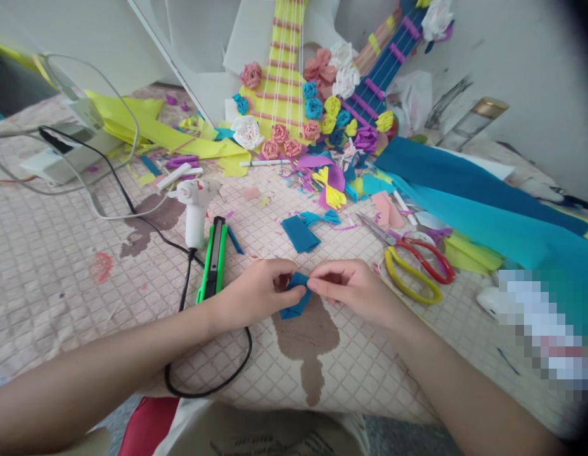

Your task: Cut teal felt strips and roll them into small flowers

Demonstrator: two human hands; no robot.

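Observation:
A small piece of blue crepe paper (295,299) is pinched between both hands just above the quilted cloth. My left hand (258,292) is closed on its left side, thumb and fingers folded round it. My right hand (353,288) grips its right edge with pinched fingertips. A white glue gun (195,209) and a green utility knife (215,258) lie just left of my left hand. Two pairs of scissors, red (429,258) and yellow (410,278), lie to the right of my right hand.
Paper flowers (317,120) and paper guitars (282,69) lean at the back. Long blue and teal crepe sheets (488,209) stretch along the right. Yellow paper scraps (146,130), a white box with cables (61,158) and a black cord (213,386) lie at the left and front.

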